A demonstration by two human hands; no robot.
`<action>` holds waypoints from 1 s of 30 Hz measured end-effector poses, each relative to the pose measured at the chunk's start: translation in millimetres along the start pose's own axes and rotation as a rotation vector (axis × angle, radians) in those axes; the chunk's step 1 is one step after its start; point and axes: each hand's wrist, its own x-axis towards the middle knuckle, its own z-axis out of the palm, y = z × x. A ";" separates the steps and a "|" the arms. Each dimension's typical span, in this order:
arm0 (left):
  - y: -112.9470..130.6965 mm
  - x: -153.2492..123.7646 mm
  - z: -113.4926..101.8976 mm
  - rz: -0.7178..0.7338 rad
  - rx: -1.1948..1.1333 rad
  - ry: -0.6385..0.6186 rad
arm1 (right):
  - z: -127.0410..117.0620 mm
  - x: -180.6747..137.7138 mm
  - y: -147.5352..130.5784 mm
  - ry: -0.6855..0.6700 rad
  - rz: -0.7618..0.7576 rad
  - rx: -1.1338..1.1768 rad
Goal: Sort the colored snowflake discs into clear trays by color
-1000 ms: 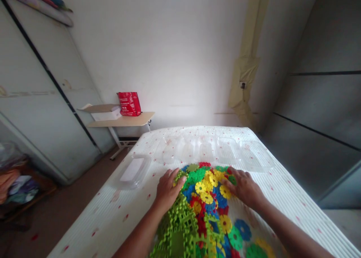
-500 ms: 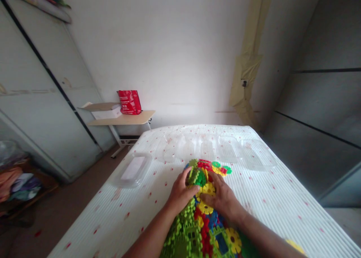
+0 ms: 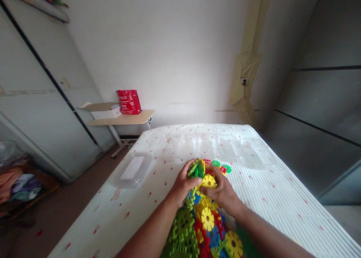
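Observation:
A heap of plastic building pieces lies on the covered table in front of me, with light-green square pieces [image 3: 184, 220] along its left and yellow flower-shaped discs [image 3: 208, 219] among red and blue ones. My left hand [image 3: 183, 181] curls round a bunch of green plastic pieces [image 3: 198, 170] at the far end of the heap. From the right, my right hand [image 3: 222, 190] closes on the same bunch, fingers bent over a yellow flower disc [image 3: 209, 181]. How many pieces lie between my palms is hidden. Beyond my right fingers, a few green and red pieces [image 3: 225, 169] rest on the cloth.
Several clear plastic trays [image 3: 256, 152] stand in a row across the table's far part. A clear lidded container [image 3: 134, 170] with a white label sits to the left. Behind, a small side table [image 3: 126, 119] carries a red bag [image 3: 129, 102] and a white box [image 3: 105, 112].
My hands have cupped more tightly round the bunch of pieces and tilted it. Pieces in the near part of the heap have shifted, leaving another yellow flower disc showing in the middle.

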 end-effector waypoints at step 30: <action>3.9 -81.0 -30.4 0.374 0.311 0.131 | 15.9 -48.3 -16.2 -0.365 -0.690 -0.711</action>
